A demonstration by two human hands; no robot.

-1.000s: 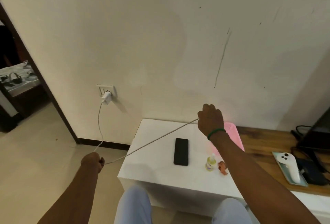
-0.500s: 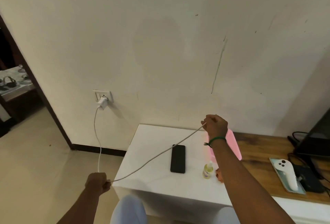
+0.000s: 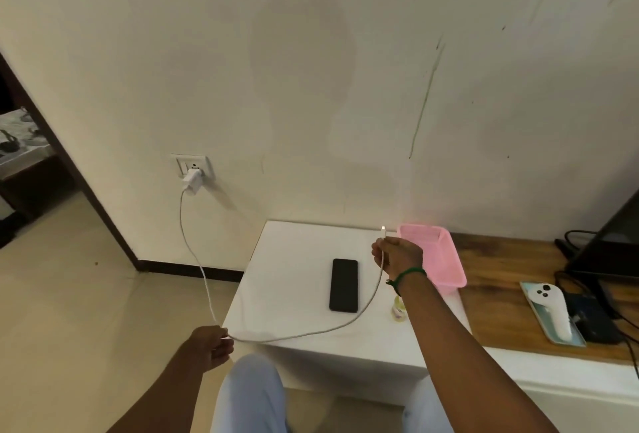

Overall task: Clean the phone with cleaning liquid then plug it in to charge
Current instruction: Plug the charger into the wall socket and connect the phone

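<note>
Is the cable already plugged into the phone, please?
No, the cable end sits in the right hand, above the phone.

One phone (image 3: 343,285), one cable (image 3: 204,280), one charger (image 3: 192,182), one pink basket (image 3: 436,261), one bottle (image 3: 398,309), two hands (image 3: 397,256).

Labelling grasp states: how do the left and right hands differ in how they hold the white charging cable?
The right hand pinches the white charging cable just below its connector tip, raised over the white table. The left hand grips the cable mid-length, low and off the table's front edge. The right hand's stretch rises upright; past the left hand it runs up to the white wall charger. Both are closed on the same cable.
</note>
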